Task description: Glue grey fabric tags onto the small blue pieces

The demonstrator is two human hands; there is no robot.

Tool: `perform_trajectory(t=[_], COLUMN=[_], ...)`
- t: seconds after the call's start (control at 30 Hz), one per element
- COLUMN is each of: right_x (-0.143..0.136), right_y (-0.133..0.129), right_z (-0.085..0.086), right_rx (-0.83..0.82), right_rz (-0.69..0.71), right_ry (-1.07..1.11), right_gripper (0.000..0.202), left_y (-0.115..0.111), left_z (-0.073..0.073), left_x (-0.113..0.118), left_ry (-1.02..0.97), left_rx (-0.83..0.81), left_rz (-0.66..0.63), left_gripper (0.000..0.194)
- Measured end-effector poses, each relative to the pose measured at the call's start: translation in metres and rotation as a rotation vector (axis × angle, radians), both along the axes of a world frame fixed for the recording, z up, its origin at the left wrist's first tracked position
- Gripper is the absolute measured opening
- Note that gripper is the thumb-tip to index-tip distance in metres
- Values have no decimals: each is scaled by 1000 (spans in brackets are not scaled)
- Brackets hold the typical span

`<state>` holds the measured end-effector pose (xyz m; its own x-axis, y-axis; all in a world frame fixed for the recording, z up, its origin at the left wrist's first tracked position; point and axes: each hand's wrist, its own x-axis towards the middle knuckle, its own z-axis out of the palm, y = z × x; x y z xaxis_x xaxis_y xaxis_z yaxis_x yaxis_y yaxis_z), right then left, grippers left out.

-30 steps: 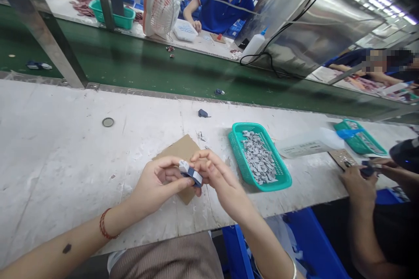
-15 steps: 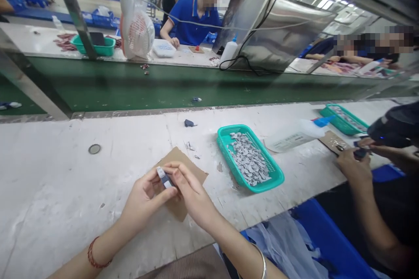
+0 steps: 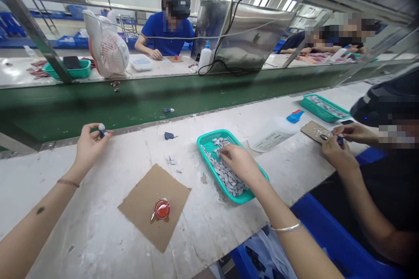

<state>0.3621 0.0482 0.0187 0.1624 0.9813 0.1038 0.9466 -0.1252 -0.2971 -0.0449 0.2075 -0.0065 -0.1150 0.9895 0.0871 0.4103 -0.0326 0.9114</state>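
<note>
Navy-and-white piece (image 3: 102, 130) aloft; loose grey scraps (image 3: 229, 178) in green basket (image 3: 241, 199)

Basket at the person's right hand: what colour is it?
The basket is teal green; it shows best in the head view.

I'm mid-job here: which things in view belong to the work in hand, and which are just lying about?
Seemingly in use:
- navy-and-white piece, held by the left hand
- green basket of grey pieces, right hand in it
- cardboard with red round thing, probably

Seemingly lying about:
- navy piece on the table
- scraps near it
- bagged fan across the belt
</note>
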Motion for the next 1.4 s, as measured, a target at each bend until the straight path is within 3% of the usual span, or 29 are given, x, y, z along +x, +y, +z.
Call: perform_trajectory(t=[0.07, 0.17, 0.37, 0.5, 0.63, 0.77, 0.9, 1.0, 1.1, 1.3, 1.4], right_x=[0, 0, 12, -8, -60, -101, -108, -106, -107, -107, -111], right_y=[3, 5, -6, -31, -60, -79, -96, -106, -109, -103, -96], right_z=[-4, -8, -3, 9, 7, -22, -49, -57, -57, -53, -41], right_rx=[-22, -28, 22, 140, 156, 233, 291, 313, 318, 260, 199], right_rz=[19, 33, 69, 100, 217, 352, 287, 267, 271, 281, 266], right_ry=[-38, -61, 12, 377, 684, 624, 472, 405, 373, 319, 379], right_gripper=[15, 18, 27, 19, 9, 14, 18, 19, 17, 16, 21], left_y=[31, 62, 78, 83, 92, 95, 90, 75, 41, -70, -119], left_z=[2, 3, 0, 5, 4, -3, 0, 8, 12, 8, 7], left_x=[1, 2, 20, 61, 116, 152, 156, 146, 128, 73, 51], left_ry=[262, 592, 763, 759, 663, 510, 294, 63, -180, -550, -699], left_rx=[0, 66, 116, 230, 217, 143, 50, -46, -166, -372, -455], left_rz=[87, 65, 55, -154, -370, -420, -333, -263, -239, -207, -192], left_gripper=[39, 29, 36, 39, 40, 30, 13, 19, 23, 30, 31])
